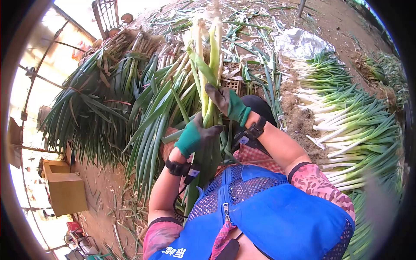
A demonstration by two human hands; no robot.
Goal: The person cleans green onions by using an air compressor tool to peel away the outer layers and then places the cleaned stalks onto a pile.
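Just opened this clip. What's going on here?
A gloved person is handling long green onions: the left hand grips their leafy part, and the right hand is on them nearer the pale ends. A big leafy pile lies to the person's left; white-stemmed onions lie in a row to the right.

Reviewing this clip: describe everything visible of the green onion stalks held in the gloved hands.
The green onion stalks are long and smooth-looking, pale whitish-yellow at the far end, turning green toward the wearer's body. Their far tips blur. A loose green leaf slants across the pale part. The left hand grips them lower down; the right hand touches them farther up.
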